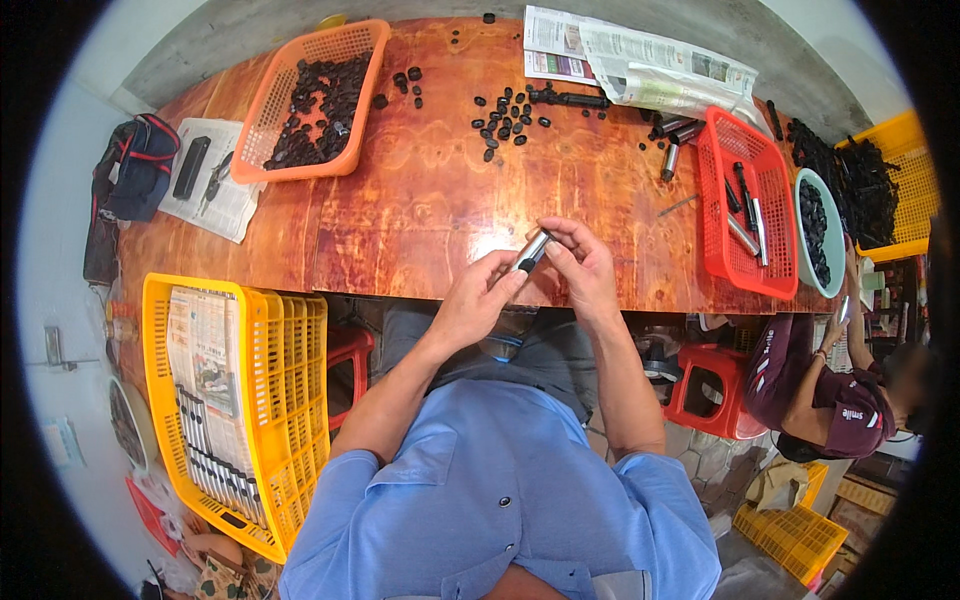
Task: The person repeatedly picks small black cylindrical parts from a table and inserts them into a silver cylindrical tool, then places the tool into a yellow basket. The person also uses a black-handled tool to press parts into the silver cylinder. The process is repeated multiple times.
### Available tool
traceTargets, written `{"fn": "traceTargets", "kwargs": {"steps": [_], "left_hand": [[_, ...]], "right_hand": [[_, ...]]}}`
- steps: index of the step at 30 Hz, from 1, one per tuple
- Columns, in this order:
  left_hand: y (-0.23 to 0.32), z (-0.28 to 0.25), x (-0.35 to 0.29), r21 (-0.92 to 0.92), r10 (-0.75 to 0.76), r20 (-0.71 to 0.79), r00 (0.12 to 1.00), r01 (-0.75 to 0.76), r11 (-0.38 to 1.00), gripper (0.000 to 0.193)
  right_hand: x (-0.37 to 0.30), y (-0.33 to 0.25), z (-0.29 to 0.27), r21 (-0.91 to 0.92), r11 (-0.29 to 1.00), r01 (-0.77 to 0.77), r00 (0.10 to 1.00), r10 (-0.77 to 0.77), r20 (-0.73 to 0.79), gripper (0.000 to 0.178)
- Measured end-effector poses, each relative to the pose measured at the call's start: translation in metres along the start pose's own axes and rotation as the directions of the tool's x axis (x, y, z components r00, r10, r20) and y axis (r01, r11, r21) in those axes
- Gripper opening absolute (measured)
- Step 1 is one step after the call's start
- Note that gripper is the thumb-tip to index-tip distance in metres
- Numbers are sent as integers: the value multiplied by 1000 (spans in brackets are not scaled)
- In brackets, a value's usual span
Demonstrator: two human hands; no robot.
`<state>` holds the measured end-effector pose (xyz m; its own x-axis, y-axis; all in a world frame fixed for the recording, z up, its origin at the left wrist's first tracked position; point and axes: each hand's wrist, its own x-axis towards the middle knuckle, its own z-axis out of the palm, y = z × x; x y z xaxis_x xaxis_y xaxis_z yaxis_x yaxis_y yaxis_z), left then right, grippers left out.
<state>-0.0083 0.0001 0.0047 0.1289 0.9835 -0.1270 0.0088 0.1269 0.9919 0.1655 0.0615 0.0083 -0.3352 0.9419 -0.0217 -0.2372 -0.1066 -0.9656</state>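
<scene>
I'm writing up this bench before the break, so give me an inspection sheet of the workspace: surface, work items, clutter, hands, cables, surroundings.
Surface: table, glossy reddish-brown wood.
Work items: silver-and-black tube in hand; small black parts in the orange basket; tubular pieces in the red basket.
Clutter: loose black pieces beyond the hands; newspaper sheets toward the far edge.
Hands: left hand at the tube's nearer end, right hand at its farther end.
Cables: nothing clearly seen.
Surroundings: yellow crate at left, red stool under the table's right side, co-worker in maroon at far right.
</scene>
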Motion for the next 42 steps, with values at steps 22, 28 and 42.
{"fn": "traceTargets", "kwargs": {"steps": [22, 28, 42], "left_hand": [[-20, -26, 53, 850, 631, 192, 751, -449, 276, 36], [-26, -26, 51, 859, 622, 209, 755, -445, 251, 37], [-16, -20, 46, 867, 592, 132, 795, -382, 320, 33]], "right_hand": [[29, 7, -24, -725, 645, 242, 968, -215, 132, 20], [21, 11, -23, -708, 635, 310, 943, -303, 141, 21], [17, 24, -28, -789, 458, 410, 876, -437, 202, 20]]}}
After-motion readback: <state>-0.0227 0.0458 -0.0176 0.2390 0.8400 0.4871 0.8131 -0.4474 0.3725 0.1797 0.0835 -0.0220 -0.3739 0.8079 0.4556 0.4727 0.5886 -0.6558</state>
